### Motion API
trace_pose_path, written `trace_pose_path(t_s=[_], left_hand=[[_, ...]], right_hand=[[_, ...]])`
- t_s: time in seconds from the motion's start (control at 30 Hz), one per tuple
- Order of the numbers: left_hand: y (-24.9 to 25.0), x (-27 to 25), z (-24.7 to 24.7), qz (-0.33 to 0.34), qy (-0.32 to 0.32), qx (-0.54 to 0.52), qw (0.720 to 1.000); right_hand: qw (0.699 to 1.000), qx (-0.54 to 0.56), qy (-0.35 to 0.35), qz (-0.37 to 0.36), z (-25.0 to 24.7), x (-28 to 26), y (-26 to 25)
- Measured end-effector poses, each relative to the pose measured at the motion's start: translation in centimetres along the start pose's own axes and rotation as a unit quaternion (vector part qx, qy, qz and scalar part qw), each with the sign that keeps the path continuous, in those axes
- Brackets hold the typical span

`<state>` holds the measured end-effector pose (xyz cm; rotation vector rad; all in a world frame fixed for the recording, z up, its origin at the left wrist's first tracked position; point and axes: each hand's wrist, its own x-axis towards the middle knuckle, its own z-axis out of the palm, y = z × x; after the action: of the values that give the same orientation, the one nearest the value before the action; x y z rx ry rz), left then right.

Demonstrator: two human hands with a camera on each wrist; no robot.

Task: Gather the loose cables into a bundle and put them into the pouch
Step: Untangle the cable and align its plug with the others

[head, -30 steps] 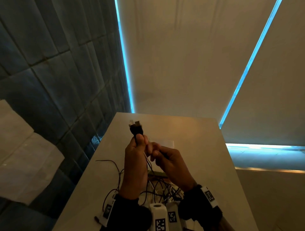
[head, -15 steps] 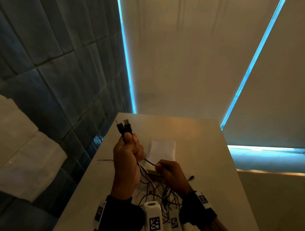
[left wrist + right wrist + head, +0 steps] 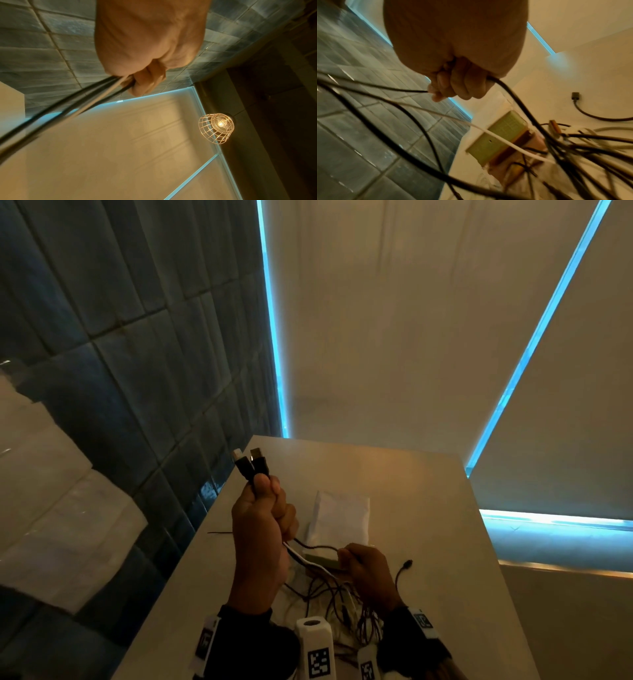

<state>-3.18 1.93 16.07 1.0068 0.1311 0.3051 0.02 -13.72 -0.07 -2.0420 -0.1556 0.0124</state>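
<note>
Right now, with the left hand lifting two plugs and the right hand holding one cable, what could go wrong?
1. The cables on the table lie tangled, so pulling with the left hand may tighten knots.
2. The green box lies under several cables and could be dragged along.
3. The right hand grips only one black cable; the loose plug beside it may be left behind, away from the white pouch.
</note>
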Motion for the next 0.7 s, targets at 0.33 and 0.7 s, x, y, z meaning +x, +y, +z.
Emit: trace_pose_path(t_s=[0.33,0.7], left_hand=[[-0.5,-0.4,0.4,-0.035,0.003,0.111,0.993],[0.1,0.0,0.4,-0.131,-0.051,-0.114,0.983]], right_hand=[[0.970,0.202,0.065,-0.123,-4.8,0.1,-10.3],[0.955,0.228,-0.131,-0.140,-4.2,-1.5,-11.6]])
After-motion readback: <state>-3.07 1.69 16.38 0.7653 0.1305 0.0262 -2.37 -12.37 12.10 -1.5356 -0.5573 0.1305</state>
